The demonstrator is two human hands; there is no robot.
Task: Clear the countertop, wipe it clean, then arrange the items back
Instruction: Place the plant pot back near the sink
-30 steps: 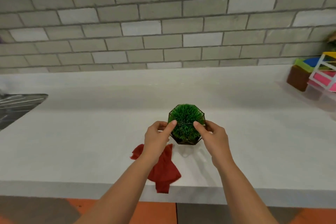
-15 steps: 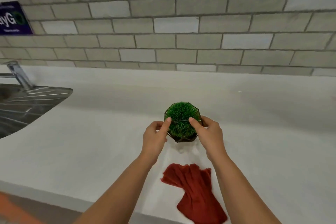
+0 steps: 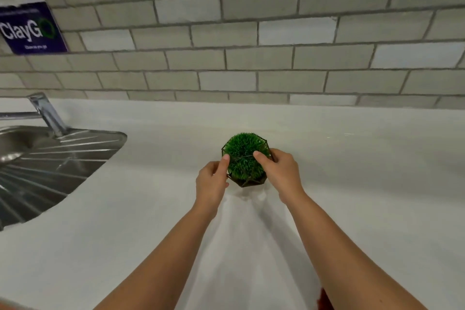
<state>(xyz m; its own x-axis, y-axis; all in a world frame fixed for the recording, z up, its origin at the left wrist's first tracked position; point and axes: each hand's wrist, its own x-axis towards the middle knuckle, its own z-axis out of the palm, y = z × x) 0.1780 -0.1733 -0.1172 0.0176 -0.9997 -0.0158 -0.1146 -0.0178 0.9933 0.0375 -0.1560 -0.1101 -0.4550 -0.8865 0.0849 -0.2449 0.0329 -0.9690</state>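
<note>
Leftmost, a purple wall sign [image 3: 30, 29] reading "ClayG…" hung on the grey brick-tile wall [image 3: 276, 58]; below it a chrome faucet [image 3: 47, 114] stood behind the ribbed steel drainboard [image 3: 63, 163], which was set into the white countertop [image 3: 377, 184]; all of these were well apart from the work.

Left hand [image 3: 211, 184]: fingers curled against the left side of the geometric planter [image 3: 245, 158], one fingertip laid on the top of the green tuft.

Planter: upright, mid-counter and toward the wall, between the two hands; a shadow lay close beneath it, and whether its base touched the surface could not be told.

Right hand [image 3: 284, 173]: a mirrored hold, fingers wrapped round the right side, one fingertip on the tuft.

Judgement: two hands were used because the thin faceted frame offers little purchase; opposed side grips keep it level and let it be squared up; this read as the arranging-back stage.

Red cloth [image 3: 323, 301]: only a sliver at the bottom edge beside the right forearm, well apart from the planter; judged likely the wiping rag.

In the way: no object seen near the planter; the drainboard edge would limit any shift leftward.
</note>
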